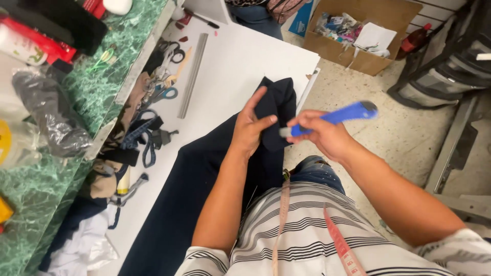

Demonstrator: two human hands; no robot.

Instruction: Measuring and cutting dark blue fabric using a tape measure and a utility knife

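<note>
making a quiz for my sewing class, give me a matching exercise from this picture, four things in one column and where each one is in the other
Things
1. blue utility knife
2. dark navy fabric
3. cardboard box
4. metal ruler

Places
A. on the floor, upper right, full of scraps
B. lying flat on the white table, beside the scissors
C. in the right hand
D. draped over the table edge, pinched by the left hand

Pairs: 1-C, 2-D, 3-A, 4-B

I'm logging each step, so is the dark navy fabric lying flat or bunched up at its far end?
Bunched up. The left hand lifts and gathers the far end of the navy fabric off the white table; the rest lies flat.
</note>
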